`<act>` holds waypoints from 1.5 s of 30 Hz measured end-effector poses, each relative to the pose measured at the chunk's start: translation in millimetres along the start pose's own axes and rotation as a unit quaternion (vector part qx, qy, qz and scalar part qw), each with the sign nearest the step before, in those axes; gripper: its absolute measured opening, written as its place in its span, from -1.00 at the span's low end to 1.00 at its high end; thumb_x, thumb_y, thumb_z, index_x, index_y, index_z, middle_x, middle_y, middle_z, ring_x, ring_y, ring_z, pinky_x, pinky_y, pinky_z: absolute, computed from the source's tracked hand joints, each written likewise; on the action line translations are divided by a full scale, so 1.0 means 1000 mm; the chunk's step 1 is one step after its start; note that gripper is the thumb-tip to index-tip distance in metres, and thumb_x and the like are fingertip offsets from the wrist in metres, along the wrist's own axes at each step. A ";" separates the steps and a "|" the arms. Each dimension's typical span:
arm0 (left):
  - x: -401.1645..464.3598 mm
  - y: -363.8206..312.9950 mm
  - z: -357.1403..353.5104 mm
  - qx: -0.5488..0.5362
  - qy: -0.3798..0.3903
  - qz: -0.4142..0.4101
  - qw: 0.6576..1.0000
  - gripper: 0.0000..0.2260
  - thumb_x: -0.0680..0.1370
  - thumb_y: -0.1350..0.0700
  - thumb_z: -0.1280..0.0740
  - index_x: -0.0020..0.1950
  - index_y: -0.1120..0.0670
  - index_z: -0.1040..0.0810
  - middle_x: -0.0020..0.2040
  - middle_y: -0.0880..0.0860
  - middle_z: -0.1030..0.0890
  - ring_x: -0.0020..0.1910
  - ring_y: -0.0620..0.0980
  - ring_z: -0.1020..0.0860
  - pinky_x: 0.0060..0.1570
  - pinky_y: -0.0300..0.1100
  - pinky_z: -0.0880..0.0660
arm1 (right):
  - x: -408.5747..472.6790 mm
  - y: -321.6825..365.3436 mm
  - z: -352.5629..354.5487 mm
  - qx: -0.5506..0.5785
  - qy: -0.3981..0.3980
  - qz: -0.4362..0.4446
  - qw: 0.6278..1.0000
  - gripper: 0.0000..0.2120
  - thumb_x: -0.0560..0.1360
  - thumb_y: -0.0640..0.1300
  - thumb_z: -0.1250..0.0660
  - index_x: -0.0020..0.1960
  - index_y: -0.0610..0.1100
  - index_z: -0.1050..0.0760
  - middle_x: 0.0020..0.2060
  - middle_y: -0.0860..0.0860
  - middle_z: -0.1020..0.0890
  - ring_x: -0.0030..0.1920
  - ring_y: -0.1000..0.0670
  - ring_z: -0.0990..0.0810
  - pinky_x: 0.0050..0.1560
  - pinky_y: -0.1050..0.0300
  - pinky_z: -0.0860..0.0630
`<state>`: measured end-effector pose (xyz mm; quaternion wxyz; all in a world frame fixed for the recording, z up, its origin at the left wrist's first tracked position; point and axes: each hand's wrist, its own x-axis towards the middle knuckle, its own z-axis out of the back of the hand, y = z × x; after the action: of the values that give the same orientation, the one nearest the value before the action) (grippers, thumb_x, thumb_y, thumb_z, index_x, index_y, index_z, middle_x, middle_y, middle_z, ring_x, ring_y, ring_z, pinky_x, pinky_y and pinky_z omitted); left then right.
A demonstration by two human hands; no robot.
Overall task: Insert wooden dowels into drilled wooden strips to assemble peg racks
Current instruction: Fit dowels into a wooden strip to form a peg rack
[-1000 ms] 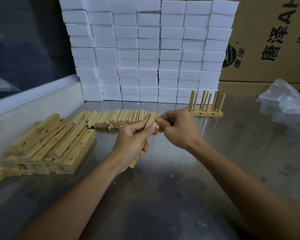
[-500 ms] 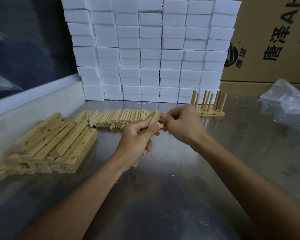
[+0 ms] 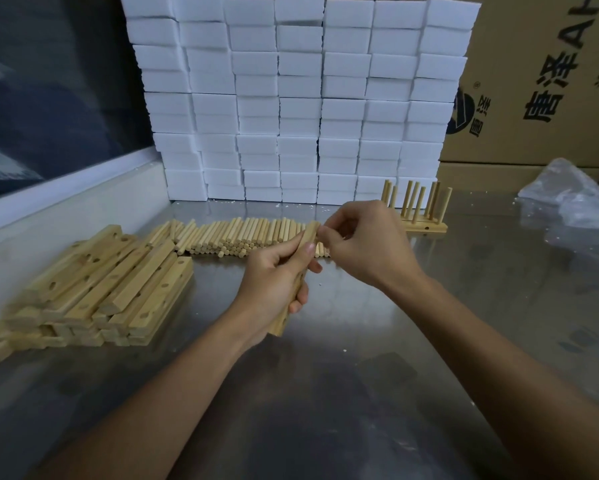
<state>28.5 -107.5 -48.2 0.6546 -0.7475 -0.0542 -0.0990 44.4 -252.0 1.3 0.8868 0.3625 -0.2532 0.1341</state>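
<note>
Strip [image 3: 306, 241] in left hand [image 3: 273, 285], right hand [image 3: 363, 244] pinching at top.

Right hand [image 3: 363, 244] risen slightly, fingertips now atop wooden strip [image 3: 303, 258] end

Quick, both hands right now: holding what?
Left hand: grips a drilled wooden strip, tilted up.
Right hand: fingers pinched at the strip's top end; whatever it holds is hidden.

A big wall of white blocks [image 3: 298, 98] stands at the back of the shiny metal table [image 3: 360, 393]. Brown boxes [image 3: 547, 81] with black writing sit to the right of the blocks. A crumpled clear bag [image 3: 575, 202] lies on the table near the boxes. A dark window [image 3: 48, 81] is on the left
</note>
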 end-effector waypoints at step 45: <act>0.021 0.016 0.024 -0.263 -0.085 0.177 0.944 -0.75 0.67 0.07 -0.21 0.21 0.22 -0.50 -0.27 0.10 -0.55 -0.44 -0.07 -0.46 -0.53 -0.30 -0.44 | 0.007 -0.108 -0.026 -0.095 0.020 -0.236 0.967 -0.84 0.51 -0.05 -0.42 -0.22 -0.06 -0.57 -0.31 0.05 -0.62 -0.29 0.08 -0.58 -0.38 0.20 -0.45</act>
<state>54.3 -86.6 -61.8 0.4342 -0.8965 0.0514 0.0719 104.9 -308.7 -73.2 0.9287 0.3230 -0.1545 -0.0967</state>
